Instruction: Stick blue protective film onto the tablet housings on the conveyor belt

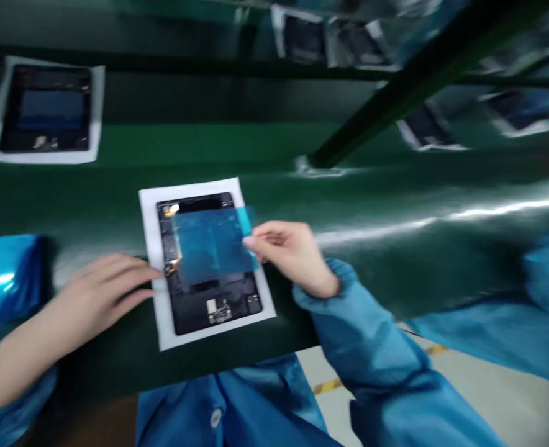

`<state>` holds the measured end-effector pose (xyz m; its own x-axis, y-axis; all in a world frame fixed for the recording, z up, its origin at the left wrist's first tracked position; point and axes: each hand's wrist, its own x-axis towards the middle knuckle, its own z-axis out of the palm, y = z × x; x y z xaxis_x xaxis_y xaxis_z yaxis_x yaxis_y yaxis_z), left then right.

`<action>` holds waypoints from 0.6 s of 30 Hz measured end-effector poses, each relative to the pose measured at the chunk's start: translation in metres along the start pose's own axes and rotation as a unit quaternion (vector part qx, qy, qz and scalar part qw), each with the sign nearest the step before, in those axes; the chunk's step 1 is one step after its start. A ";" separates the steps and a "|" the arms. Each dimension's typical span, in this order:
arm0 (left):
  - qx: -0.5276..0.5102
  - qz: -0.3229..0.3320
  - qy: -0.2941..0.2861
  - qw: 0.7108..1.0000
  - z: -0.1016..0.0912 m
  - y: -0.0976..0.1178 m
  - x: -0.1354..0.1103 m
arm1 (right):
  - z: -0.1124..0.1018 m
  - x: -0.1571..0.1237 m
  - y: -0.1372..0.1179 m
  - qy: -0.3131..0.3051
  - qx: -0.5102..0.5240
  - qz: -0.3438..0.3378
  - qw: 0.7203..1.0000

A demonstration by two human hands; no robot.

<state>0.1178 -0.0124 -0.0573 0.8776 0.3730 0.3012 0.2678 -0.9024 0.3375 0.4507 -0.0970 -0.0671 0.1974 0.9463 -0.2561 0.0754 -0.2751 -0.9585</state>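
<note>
A black tablet housing [190, 310] with its inner parts exposed lies on a white sheet [167, 338] in front of me. Over its middle is a translucent blue film [209, 242]; I cannot tell how much of it touches the housing. My right hand [288, 251] pinches the film's right edge between thumb and fingers. At the left side, my left hand [111, 285] has its fingers stretched out, the tips at the left edge of the housing and sheet.
A shiny blue package [7, 279] lies at the left. Another opened tablet housing [46, 136] rests on white paper at the back left. A dark green post [372, 112] slants up from the green bench [372, 273]. More units sit farther back. A blue-sleeved person [512, 335] is at the right.
</note>
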 end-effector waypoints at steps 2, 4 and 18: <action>0.010 -0.009 -0.097 0.995 0.004 0.009 -0.011 | -0.010 0.008 0.013 0.023 0.016 0.025 0.999; 0.010 0.007 -0.130 0.991 0.011 0.013 -0.012 | -0.014 0.013 0.024 0.026 0.019 0.041 0.999; -0.082 0.045 -0.057 0.994 0.035 0.019 -0.010 | 0.002 0.002 0.012 0.032 -0.056 0.090 0.994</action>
<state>0.1280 -0.0405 -0.0850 0.9369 0.2576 0.2364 0.1266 -0.8802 0.4575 0.4497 -0.0975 -0.0795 0.2784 0.8687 -0.4097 0.1418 -0.4590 -0.8770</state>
